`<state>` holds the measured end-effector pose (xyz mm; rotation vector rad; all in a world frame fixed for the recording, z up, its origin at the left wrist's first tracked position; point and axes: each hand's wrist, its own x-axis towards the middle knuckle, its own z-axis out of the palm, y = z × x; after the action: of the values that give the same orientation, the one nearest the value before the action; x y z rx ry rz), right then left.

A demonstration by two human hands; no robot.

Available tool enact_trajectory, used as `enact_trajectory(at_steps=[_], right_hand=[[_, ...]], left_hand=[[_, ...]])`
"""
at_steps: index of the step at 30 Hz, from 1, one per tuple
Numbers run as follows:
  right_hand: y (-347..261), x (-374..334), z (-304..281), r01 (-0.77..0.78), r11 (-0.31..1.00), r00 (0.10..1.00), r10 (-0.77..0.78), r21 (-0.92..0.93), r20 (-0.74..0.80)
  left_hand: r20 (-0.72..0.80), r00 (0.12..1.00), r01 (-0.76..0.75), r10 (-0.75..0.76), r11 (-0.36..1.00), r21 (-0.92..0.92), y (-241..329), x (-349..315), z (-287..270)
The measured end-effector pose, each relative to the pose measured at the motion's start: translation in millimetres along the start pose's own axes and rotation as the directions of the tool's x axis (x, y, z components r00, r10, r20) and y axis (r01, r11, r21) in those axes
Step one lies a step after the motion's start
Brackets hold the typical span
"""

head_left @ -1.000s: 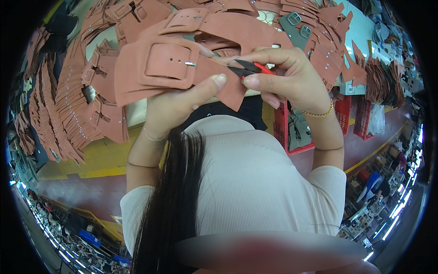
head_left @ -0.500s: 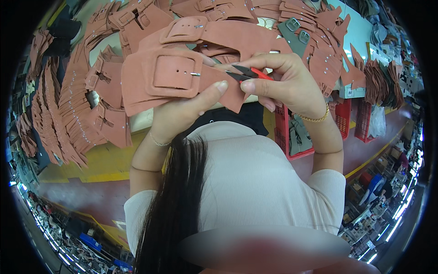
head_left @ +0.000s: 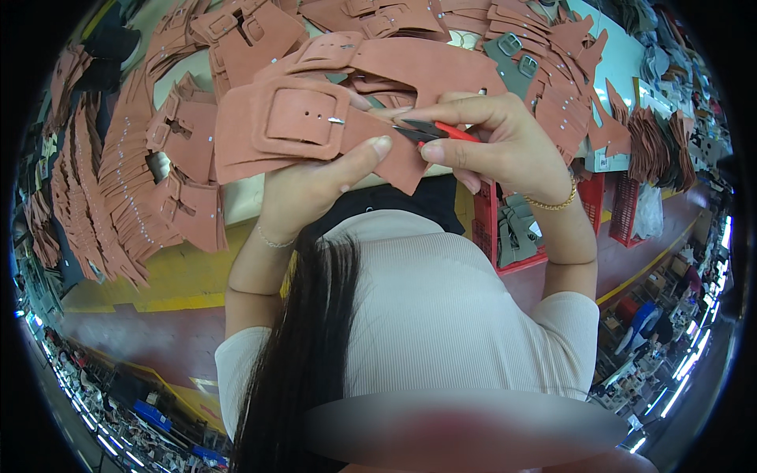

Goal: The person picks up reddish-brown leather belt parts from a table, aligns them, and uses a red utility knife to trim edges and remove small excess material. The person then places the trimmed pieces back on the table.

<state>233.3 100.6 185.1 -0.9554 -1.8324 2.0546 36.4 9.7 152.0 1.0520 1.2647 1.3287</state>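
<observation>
My left hand grips a salmon-pink leather strap piece from below, thumb on its face. A large covered square buckle with a metal prong sits on this piece. A second long strap with a buckle lies just behind it. In my right hand are small thread snips with red handles and dark blades. The blade tips lie at the strap just right of the buckle; whether they touch it I cannot tell.
Stacks of similar pink leather pieces cover the table to the left and far side. A green buckled piece lies at the far right. Below the table's right side, a red crate holds green pieces. Further right hang brown pieces.
The snips and my right hand have shifted very slightly right and down. Both hands keep their hold, and the buckled piece stays nearly in place.
</observation>
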Motion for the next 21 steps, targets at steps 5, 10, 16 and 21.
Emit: enact_trajectory(at_steps=[5,10,16,21], right_hand=[[-1.6,8.3,-5.4,-0.003,0.999,1.000,0.004,-0.040,0.014],[1.6,16.5,-6.8,-0.009,1.000,1.000,0.010,-0.029,0.017],[7.1,18.5,-2.0,-0.033,0.999,0.998,0.034,0.015,-0.057],[7.9,17.1,-2.5,-0.042,0.998,0.997,0.044,0.036,-0.058]], left_hand=[[0.035,0.993,0.115,-0.112,0.989,-0.090,-1.9,7.1,-3.7],[0.035,0.985,0.172,-0.169,0.977,-0.127,-4.3,11.9,-6.2],[0.013,0.990,0.140,-0.139,0.984,-0.112,-5.7,12.8,-3.8],[-0.008,0.989,0.149,-0.150,0.986,-0.074,-6.2,14.4,-3.3]])
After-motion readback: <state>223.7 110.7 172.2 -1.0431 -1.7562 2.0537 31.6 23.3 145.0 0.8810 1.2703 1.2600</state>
